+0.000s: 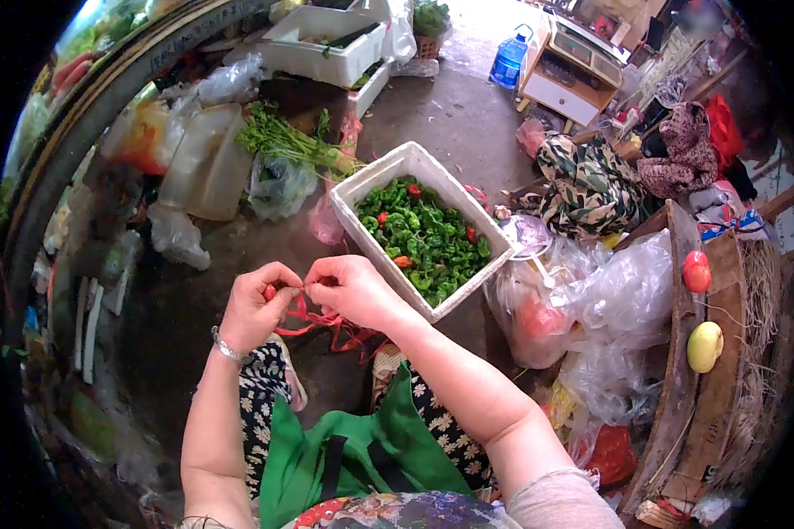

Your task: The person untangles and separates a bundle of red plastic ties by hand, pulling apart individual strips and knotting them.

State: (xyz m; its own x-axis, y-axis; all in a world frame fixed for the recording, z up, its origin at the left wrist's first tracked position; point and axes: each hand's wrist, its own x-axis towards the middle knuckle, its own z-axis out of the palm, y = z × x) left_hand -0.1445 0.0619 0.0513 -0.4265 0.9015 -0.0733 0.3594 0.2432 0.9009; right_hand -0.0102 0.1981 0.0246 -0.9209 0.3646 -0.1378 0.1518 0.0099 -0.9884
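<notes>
My left hand (258, 307), with a bracelet at its wrist, is closed in a pinch on red string (351, 338). My right hand (355, 287) pinches the same string close by, and the fingertips of both hands almost meet. Loose, tangled strands hang below the right hand, above my lap. Just beyond my hands stands a white foam box (382, 164) holding crinkled green peppers (419, 231) with several red ones among them. My right forearm passes near the box's front corner.
Leafy green stalks (284, 139) and plastic bags lie to the left. Another foam box (282, 37) stands at the back. On the right are clear plastic bags (622, 282), camouflage cloth (582, 176), and a wooden plank edge (679, 353) with a tomato (697, 271) and a yellowish round fruit (705, 346).
</notes>
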